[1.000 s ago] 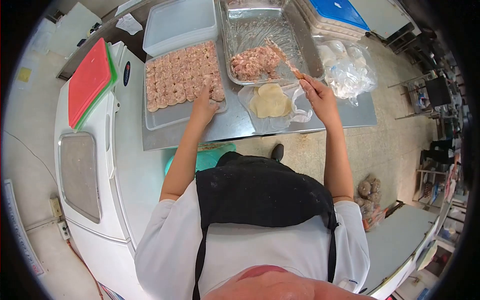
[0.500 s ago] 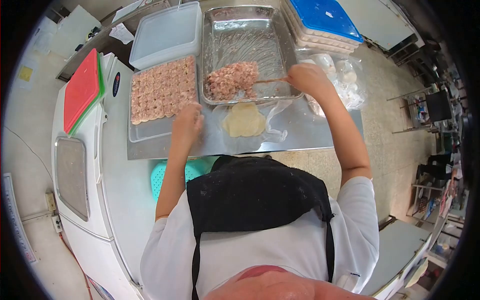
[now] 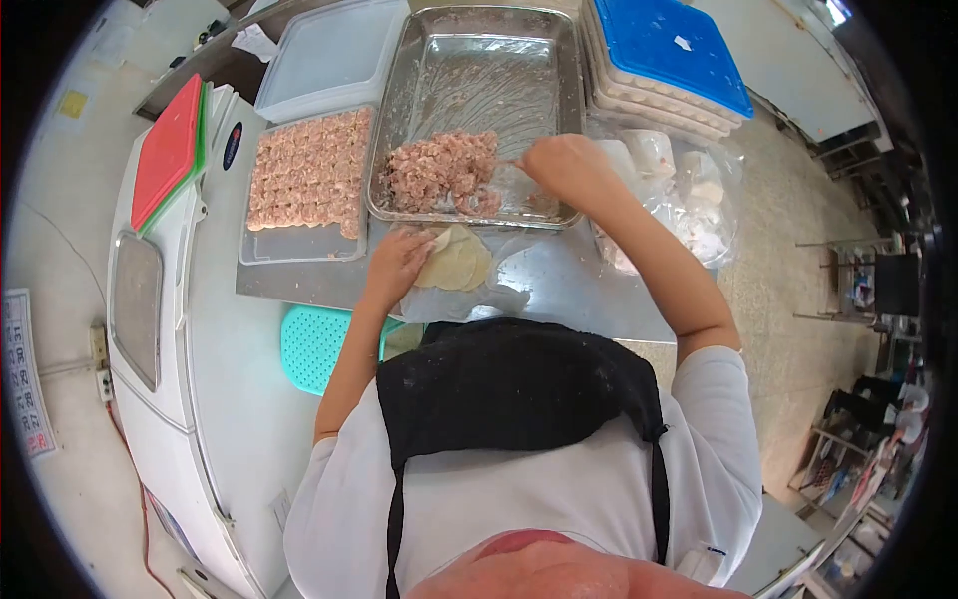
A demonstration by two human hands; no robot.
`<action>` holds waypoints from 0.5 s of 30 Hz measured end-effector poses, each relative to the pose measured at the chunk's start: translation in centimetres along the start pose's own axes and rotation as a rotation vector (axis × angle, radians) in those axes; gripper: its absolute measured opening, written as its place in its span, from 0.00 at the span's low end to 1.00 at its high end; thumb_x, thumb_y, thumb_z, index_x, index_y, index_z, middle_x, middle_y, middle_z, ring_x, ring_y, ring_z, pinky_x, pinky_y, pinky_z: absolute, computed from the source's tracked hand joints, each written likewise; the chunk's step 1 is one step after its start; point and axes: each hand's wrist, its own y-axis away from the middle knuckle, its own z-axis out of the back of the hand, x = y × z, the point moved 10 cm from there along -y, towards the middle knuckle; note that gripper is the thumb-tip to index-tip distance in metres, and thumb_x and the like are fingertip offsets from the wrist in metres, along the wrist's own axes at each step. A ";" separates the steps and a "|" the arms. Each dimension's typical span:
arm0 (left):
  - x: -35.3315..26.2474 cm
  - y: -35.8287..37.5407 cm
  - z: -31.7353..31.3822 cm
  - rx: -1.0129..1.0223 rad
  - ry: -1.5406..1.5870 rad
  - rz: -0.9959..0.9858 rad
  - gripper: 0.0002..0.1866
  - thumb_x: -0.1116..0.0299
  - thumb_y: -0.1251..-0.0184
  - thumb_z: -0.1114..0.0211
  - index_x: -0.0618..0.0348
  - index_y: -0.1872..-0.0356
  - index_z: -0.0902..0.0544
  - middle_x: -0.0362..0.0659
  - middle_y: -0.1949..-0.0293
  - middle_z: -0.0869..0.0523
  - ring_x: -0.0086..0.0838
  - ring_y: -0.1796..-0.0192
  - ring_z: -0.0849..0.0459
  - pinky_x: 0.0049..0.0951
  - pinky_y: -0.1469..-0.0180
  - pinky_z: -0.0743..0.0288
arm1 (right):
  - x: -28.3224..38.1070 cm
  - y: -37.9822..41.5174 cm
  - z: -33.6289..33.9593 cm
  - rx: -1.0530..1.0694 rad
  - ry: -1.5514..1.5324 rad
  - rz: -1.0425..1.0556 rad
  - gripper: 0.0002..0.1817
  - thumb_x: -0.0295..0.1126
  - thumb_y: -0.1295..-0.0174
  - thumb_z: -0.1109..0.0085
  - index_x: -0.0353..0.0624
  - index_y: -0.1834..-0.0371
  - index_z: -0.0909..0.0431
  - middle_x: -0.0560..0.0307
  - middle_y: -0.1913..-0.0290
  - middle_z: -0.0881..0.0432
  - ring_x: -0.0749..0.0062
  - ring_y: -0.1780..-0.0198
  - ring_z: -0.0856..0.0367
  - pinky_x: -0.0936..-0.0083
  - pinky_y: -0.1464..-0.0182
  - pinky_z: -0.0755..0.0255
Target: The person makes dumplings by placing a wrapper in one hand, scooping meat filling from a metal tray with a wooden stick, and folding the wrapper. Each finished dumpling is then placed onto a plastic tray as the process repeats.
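Note:
My left hand (image 3: pixel 400 262) is at the left edge of a small stack of pale round dough wrappers (image 3: pixel 459 266), its fingers closed on the edge of a wrapper. The stack lies on clear plastic in front of a metal tray (image 3: pixel 489 85). Inside the tray, a mound of minced meat filling (image 3: pixel 439 165) sits at the near left. Over the tray's near right part, my right hand (image 3: pixel 571 172) grips a thin wooden stick (image 3: pixel 511 163). Most of the stick is hidden by the hand, and its tip is near the filling.
Left of the tray, a plastic container (image 3: pixel 299 246) holds rows of meat-topped pieces. Behind it stands a lidded translucent box (image 3: pixel 329 55). At right are stacked trays under a blue lid (image 3: pixel 669 50) and a bag of white rounds (image 3: pixel 699 190). A turquoise basket (image 3: pixel 315 344) sits below the table edge.
My left hand has moved from beside the plastic container right to the wrappers and taken an edge. My right hand has drawn the stick away from the filling. The view has shifted slightly.

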 end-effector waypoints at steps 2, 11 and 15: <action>0.4 0.4 0.7 -0.035 0.090 0.036 0.10 0.68 0.38 0.36 0.58 0.57 0.16 0.48 0.58 0.16 0.42 0.55 0.19 0.34 0.52 0.26 | 0.6 0.3 -0.3 -0.132 -0.022 0.044 0.07 0.28 0.49 0.44 0.43 0.77 0.16 0.49 0.74 0.16 0.57 0.68 0.14 0.62 0.69 0.22; -1.4 -0.1 0.0 0.126 0.251 0.233 0.14 0.65 0.30 0.41 0.63 0.50 0.18 0.46 0.58 0.14 0.26 0.55 0.18 0.26 0.52 0.26 | 0.2 -0.8 -1.7 0.065 -0.022 0.072 0.07 0.28 0.48 0.46 0.42 0.77 0.17 0.48 0.70 0.15 0.56 0.66 0.14 0.60 0.64 0.21; -1.9 -0.4 0.2 0.204 0.205 0.110 0.16 0.64 0.29 0.42 0.61 0.47 0.19 0.49 0.52 0.14 0.32 0.52 0.16 0.29 0.49 0.26 | 3.0 1.2 -0.5 -0.041 -0.179 0.140 0.08 0.28 0.48 0.46 0.42 0.77 0.17 0.47 0.73 0.16 0.54 0.69 0.15 0.58 0.67 0.22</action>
